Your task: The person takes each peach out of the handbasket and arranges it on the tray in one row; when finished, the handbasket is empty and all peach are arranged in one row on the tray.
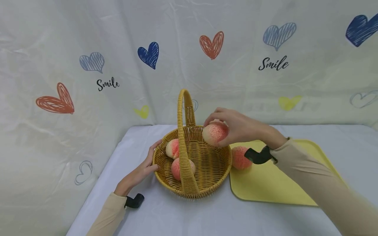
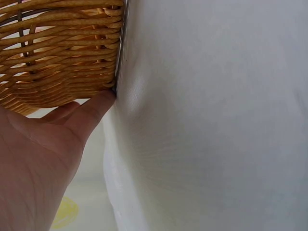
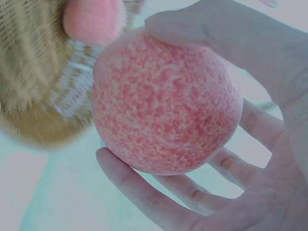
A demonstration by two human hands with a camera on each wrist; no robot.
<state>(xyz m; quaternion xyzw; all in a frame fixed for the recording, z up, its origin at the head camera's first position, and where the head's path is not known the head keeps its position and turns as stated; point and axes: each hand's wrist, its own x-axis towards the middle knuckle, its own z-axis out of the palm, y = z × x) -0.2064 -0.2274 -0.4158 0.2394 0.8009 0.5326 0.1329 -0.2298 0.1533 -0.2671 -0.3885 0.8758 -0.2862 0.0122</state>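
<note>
My right hand (image 1: 236,126) grips a pink and cream peach (image 1: 215,133) above the right rim of the wicker basket (image 1: 205,162). In the right wrist view, thumb and fingers of that hand (image 3: 269,192) are curled round the peach (image 3: 168,106). Two peaches, one farther back (image 1: 172,149) and one nearer (image 1: 176,169), lie at the left inside the basket; its handle partly covers them. My left hand (image 1: 143,168) touches the basket's left outer side with fingers extended. Low against the woven wall (image 2: 62,57), this hand (image 2: 38,163) shows in the left wrist view.
A yellow tray (image 1: 274,183) lies right of the basket, with another peach (image 1: 240,158) at its left edge, beside the basket. The tall basket handle (image 1: 180,131) arches upward. White cloth (image 1: 177,216) covers the table; a heart-patterned curtain (image 1: 177,82) hangs behind.
</note>
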